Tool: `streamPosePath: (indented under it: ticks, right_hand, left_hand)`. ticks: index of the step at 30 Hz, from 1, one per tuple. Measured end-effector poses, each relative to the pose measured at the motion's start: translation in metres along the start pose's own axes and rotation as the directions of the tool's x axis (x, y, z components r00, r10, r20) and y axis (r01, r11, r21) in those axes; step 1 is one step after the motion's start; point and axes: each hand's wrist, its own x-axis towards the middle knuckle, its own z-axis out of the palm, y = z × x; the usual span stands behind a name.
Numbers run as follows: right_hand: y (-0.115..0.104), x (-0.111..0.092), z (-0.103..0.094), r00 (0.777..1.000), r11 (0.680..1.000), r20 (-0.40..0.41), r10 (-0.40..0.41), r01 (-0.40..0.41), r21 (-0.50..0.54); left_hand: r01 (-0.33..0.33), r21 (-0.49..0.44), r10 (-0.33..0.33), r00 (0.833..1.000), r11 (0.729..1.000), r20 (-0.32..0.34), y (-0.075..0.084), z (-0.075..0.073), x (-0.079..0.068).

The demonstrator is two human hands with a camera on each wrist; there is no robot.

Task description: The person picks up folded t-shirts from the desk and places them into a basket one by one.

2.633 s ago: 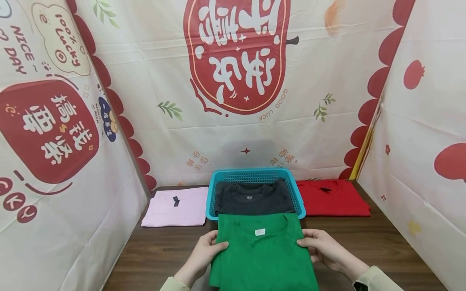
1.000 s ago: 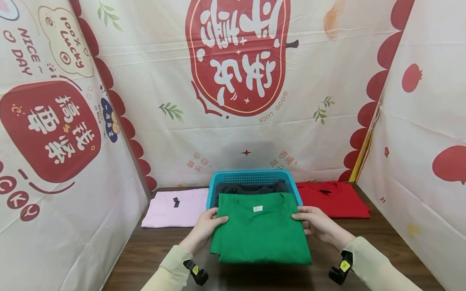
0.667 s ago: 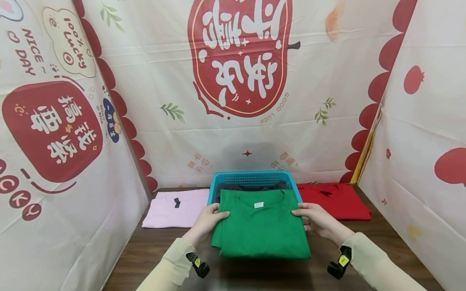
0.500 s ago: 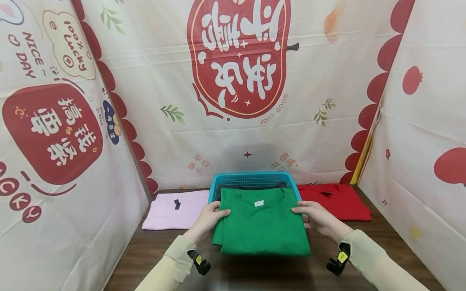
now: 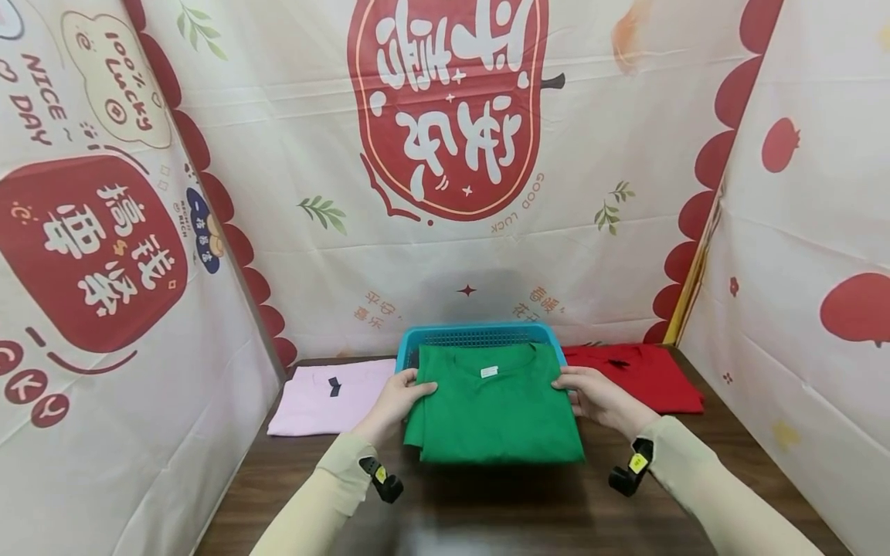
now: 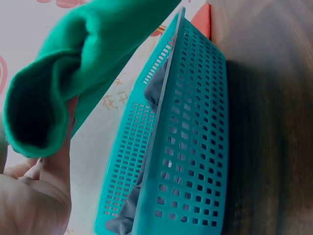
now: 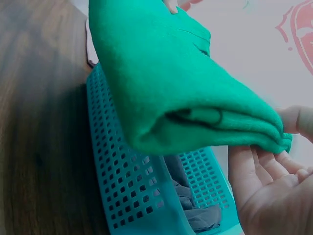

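A folded green T-shirt [image 5: 497, 413] with a white neck label is held level between both hands, above the front of a blue plastic basket [image 5: 480, 333]. My left hand [image 5: 395, 405] pinches its left edge, thumb on top. On the right edge my right hand [image 5: 603, 398] grips it the same way, fingers underneath. Both wrist views show the green T-shirt [image 7: 186, 83] raised over the rim of the basket [image 6: 190, 137]. Inside the basket lies a dark grey garment [image 7: 193, 205], hidden from the head view by the green T-shirt.
A folded pink shirt [image 5: 330, 401] lies on the wooden table [image 5: 487, 517] left of the basket. To its right lies a folded red shirt [image 5: 660, 378]. Printed cloth walls [image 5: 431, 262] enclose the back and both sides.
Both hands have carried the green T-shirt forward and over the basket, and it now covers the dark grey garment in the head view. The pink and red shirts have stayed in place.
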Motion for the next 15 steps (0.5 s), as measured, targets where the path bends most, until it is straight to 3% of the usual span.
streamPosePath:
  ticks: [15]
  right_hand:
    - [-0.016, 0.015, 0.001, 1.000, 0.999, -0.013, 0.016, -0.015, 0.031]
  left_hand:
    - [0.005, 0.006, -0.004, 1.000, 1.000, -0.030, 0.013, -0.008, 0.013]
